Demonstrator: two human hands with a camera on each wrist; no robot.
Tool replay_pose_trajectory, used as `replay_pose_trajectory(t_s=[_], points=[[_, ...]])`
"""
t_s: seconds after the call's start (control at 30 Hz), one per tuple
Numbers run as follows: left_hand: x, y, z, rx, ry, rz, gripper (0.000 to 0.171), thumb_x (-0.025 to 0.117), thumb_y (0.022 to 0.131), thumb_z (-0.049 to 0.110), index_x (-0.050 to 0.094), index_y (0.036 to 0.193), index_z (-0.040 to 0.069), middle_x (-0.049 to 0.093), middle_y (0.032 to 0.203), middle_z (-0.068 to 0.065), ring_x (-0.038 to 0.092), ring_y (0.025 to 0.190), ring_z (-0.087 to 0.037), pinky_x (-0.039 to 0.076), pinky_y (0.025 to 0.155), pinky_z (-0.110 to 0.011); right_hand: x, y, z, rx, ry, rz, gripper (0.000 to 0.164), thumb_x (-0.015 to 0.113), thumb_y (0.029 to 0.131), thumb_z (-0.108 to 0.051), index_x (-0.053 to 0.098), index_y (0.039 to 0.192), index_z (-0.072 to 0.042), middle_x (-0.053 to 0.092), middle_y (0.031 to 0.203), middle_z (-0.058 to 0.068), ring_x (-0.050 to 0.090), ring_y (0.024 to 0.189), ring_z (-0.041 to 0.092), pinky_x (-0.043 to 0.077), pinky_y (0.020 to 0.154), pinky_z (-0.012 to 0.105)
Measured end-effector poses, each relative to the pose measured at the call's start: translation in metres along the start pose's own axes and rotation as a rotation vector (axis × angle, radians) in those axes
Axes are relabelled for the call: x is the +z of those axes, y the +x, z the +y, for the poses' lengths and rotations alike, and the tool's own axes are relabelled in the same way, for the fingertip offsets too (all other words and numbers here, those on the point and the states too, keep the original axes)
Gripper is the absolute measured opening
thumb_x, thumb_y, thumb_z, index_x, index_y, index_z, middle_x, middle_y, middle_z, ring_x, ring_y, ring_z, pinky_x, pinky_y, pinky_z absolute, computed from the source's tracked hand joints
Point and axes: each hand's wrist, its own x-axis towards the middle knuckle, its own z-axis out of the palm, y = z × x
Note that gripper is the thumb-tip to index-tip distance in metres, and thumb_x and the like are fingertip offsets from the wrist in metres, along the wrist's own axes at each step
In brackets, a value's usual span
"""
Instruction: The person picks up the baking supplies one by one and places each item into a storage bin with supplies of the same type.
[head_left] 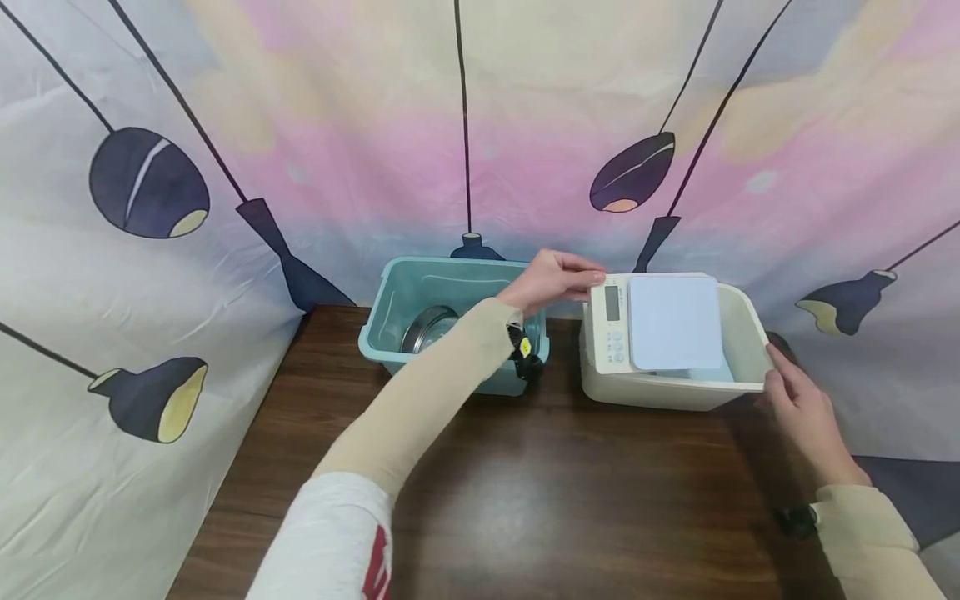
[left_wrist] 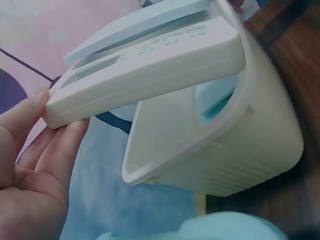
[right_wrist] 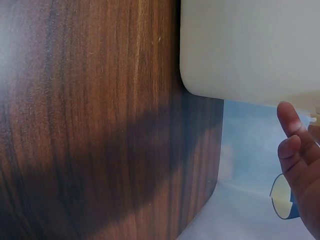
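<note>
A white kitchen scale (head_left: pixel 611 329) with a pale square platform (head_left: pixel 675 323) lies tilted over the white bin (head_left: pixel 652 393). At one corner of its display end, my left hand (head_left: pixel 551 279) pinches it between thumb and fingers. In the left wrist view, the scale (left_wrist: pixel 150 75) slants across the bin's mouth, its near end raised above the rim. My right hand (head_left: pixel 806 417) holds the bin's right end at the rim. In the right wrist view two fingertips (right_wrist: pixel 288 117) stand beside the bin's wall; the rest of the grip is largely cut off. Something light blue (left_wrist: pixel 215 95) lies inside the bin.
A teal bin (head_left: pixel 375 333) stands left of the white one, with a round metal-rimmed container (head_left: pixel 427 327) inside. Both bins are on a dark wooden table (head_left: pixel 525 500). A printed cloth (head_left: pixel 375 125) hangs right behind. Something dark (head_left: pixel 782 343) sits behind the white bin's right end.
</note>
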Motion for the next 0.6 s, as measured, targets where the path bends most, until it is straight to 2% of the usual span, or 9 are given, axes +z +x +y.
replay_pose_trajectory(t_s=[0.1,0.3,0.43,0.6], points=[[0.009,0.012,0.0,0.015,0.042,0.025,0.032,0.072,0.099,0.008,0.071,0.129,-0.005,0.076,0.119,-0.015,0.075,0.098,-0.022,0.062,0.09,-0.036,-0.001,0.0,0.0,-0.018,-0.006,0.012,0.056,0.039,0.111,-0.024,0.03,0.165,-0.013,0.065,0.107,0.029,0.058,0.073,-0.002,0.042,0.059,0.011],[0.029,0.024,-0.007,0.049,0.06,0.119,0.024,0.074,0.097,0.006,0.076,0.119,-0.004,0.076,0.114,-0.018,0.074,0.089,-0.02,0.061,0.092,-0.044,0.0,0.004,-0.002,-0.042,-0.018,0.008,0.055,0.039,0.111,-0.022,0.032,0.164,-0.011,0.067,0.099,0.025,0.057,0.071,-0.002,0.042,0.059,0.014],[0.043,0.032,-0.018,0.045,0.095,0.15,0.02,0.074,0.097,0.004,0.078,0.115,-0.004,0.077,0.111,-0.019,0.07,0.081,-0.014,0.061,0.09,-0.044,-0.001,0.003,-0.002,-0.033,-0.011,-0.011,0.056,0.039,0.111,-0.024,0.029,0.166,-0.013,0.065,0.107,0.027,0.058,0.073,0.0,0.044,0.06,0.014],[0.058,0.035,-0.03,0.026,0.078,0.166,0.017,0.074,0.096,0.001,0.078,0.11,-0.007,0.076,0.109,-0.021,0.067,0.075,-0.01,0.06,0.093,-0.049,-0.003,0.0,-0.001,-0.038,0.004,-0.015,0.056,0.039,0.111,-0.023,0.029,0.166,-0.014,0.064,0.11,0.028,0.059,0.074,0.002,0.044,0.06,0.013]])
